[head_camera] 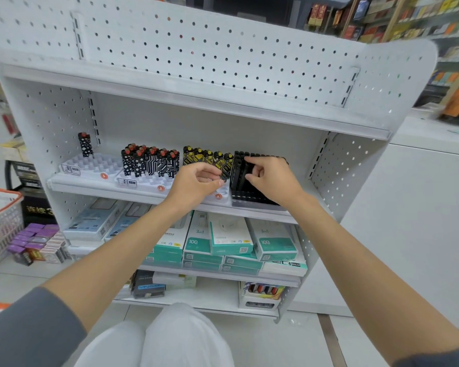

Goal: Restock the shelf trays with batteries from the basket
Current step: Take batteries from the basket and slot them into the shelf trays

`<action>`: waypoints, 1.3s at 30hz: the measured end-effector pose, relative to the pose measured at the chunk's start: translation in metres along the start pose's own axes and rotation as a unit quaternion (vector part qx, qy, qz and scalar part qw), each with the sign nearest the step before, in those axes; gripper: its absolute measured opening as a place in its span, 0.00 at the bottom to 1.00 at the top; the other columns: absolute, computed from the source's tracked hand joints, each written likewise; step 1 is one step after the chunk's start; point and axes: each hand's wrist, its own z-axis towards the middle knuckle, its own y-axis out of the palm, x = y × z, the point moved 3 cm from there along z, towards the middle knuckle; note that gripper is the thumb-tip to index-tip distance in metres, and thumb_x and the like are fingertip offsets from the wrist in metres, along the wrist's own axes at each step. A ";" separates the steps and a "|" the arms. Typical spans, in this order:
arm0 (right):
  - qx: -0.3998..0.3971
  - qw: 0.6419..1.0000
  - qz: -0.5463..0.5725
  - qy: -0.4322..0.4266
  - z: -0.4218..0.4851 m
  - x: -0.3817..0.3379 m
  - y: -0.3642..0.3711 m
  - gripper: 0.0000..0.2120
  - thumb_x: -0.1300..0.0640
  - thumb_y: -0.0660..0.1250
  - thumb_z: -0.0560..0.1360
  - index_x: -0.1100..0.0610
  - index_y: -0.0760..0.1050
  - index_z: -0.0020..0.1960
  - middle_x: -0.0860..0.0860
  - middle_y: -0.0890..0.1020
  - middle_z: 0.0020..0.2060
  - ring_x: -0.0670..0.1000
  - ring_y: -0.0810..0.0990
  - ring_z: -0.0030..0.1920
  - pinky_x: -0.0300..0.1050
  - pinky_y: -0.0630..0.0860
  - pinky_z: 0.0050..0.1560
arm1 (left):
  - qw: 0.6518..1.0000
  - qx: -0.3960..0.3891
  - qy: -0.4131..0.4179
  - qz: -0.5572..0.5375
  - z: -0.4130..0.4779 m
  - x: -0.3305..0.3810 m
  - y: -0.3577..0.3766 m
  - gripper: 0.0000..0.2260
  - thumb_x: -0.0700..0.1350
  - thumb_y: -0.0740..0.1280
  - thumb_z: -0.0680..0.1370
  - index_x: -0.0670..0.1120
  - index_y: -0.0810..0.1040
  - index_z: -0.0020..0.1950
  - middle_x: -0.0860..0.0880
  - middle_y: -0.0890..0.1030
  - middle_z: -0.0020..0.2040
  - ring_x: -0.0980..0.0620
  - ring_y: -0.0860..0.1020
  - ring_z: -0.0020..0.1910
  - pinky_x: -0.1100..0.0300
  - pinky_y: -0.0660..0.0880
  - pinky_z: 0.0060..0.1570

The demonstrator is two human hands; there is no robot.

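White slotted trays [90,165] sit along the middle shelf. One lone patterned black battery [85,144] stands at the far left. A cluster of black-and-white patterned batteries [150,161] fills the second tray, and yellow-and-black batteries [206,156] stand further right. My left hand [196,181] pinches a yellow-and-black battery [226,169] at the front of that row. My right hand [270,178] grips plain black batteries [240,168] standing in a black tray [249,200] at the right end. The white basket with orange rim [0,221] is at the left edge.
The white pegboard shelf unit [223,62] has a bare top shelf. Boxed chargers in teal and white [223,239] fill the shelf below. Small purple and patterned boxes [37,242] lie on the floor beside the basket. My knee [175,337] is low in the middle.
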 end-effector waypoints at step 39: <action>-0.560 0.811 0.030 -0.169 -0.171 -0.368 0.518 0.04 0.60 0.66 0.75 0.54 0.76 0.49 0.51 0.77 0.47 0.53 0.77 0.45 0.48 0.75 0.47 | 0.756 0.132 -0.575 0.284 -0.474 -0.356 -0.394 0.06 0.40 0.67 0.77 0.40 0.77 0.51 0.45 0.77 0.46 0.44 0.76 0.47 0.56 0.72 0.44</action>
